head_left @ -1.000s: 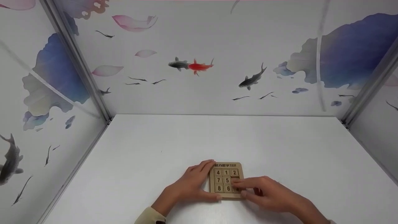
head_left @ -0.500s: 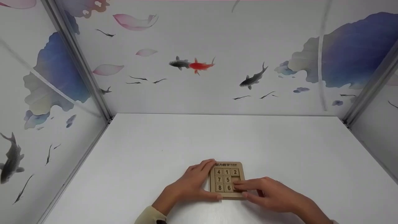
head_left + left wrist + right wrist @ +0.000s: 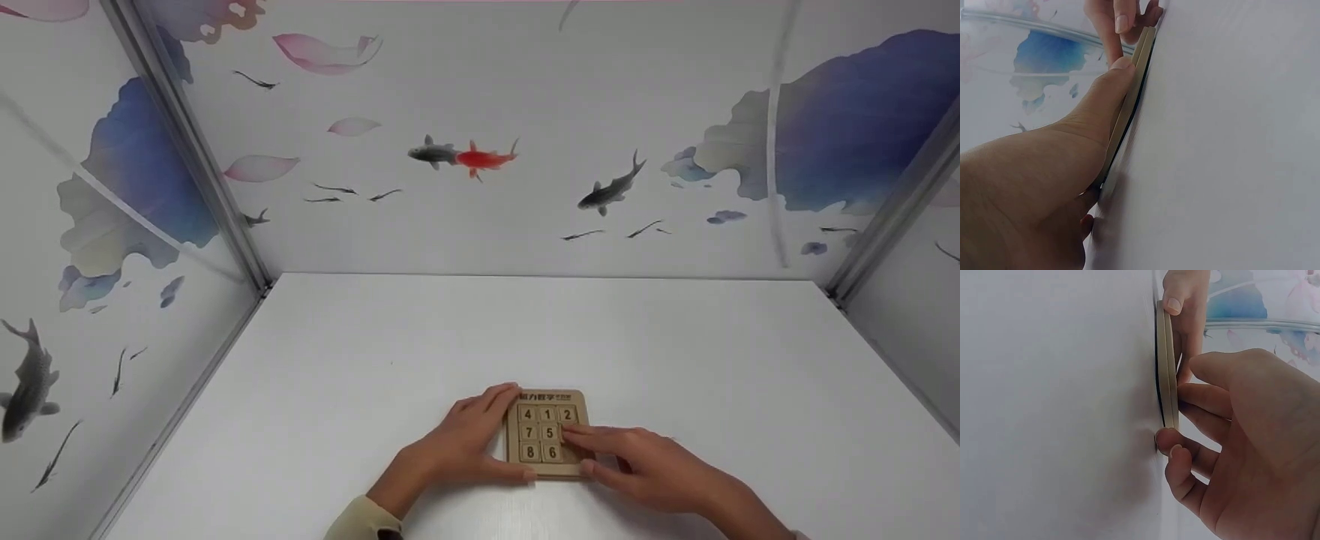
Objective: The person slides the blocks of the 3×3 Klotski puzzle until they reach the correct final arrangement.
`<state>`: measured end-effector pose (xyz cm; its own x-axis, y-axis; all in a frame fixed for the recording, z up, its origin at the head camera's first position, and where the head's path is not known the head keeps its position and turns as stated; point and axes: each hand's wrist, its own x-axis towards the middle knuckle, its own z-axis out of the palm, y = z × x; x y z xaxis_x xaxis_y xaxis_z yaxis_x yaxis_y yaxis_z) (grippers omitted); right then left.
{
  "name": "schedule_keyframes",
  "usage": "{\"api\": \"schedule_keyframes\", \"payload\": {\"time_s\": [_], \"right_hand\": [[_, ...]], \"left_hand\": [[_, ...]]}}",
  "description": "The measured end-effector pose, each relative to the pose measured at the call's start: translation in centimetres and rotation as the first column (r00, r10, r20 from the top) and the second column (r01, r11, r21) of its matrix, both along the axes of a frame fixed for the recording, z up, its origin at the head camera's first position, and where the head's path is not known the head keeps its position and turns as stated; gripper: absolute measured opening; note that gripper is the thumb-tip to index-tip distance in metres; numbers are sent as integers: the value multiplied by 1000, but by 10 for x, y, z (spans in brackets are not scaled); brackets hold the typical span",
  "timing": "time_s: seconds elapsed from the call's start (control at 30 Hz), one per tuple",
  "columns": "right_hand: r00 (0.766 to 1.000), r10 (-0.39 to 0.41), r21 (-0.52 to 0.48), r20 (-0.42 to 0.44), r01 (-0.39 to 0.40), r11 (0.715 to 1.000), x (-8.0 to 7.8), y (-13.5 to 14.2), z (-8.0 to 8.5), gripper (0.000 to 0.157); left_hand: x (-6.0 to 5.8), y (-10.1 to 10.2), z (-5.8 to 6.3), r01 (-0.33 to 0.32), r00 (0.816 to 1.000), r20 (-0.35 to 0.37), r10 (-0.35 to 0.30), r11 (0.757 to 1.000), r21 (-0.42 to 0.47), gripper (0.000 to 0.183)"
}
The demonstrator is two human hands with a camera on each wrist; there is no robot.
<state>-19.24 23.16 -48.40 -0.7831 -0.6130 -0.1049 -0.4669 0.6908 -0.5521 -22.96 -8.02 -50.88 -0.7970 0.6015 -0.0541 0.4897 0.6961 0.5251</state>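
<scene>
A wooden sliding number puzzle (image 3: 556, 471) lies flat on the white table, its tiles 4, 1, 2, 7, 5, 8 and 6 showing. My left hand (image 3: 466, 441) grips it from the left, fingers at the top left corner and thumb along the near edge. From the right, the fingertips of my right hand (image 3: 651, 466) press on the right column at the middle row, hiding the tile there. In the right wrist view, the two lower fingers of this hand (image 3: 1252, 439) curl near the puzzle's side edge (image 3: 1166, 365).
The white table (image 3: 315, 352) stretches out around the puzzle. Panels printed with fish and petals rise at its back (image 3: 525, 225) and sides, joined by metal corner posts (image 3: 244, 240).
The right fingertips have slid from the bottom right of the puzzle up to the middle row, the tile under them moving along. The left hand keeps its grip.
</scene>
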Motion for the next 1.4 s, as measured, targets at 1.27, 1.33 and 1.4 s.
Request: {"api": "schedule_keyframes", "payload": {"time_s": [1.27, 1.33, 1.4], "right_hand": [[999, -8, -1, -47, 8, 1000, 12, -6, 17, 29], [993, 3, 24, -115, 0, 1000, 14, -8, 17, 28], [982, 12, 53, -190, -2, 999, 17, -12, 17, 28]], "left_hand": [[-2, 1, -1, 9, 1000, -22, -9, 1000, 4, 124], [-1, 1, 0, 9, 1000, -23, -9, 1000, 3, 124], [-1, 1, 0, 8, 1000, -23, -8, 1000, 0, 124]]}}
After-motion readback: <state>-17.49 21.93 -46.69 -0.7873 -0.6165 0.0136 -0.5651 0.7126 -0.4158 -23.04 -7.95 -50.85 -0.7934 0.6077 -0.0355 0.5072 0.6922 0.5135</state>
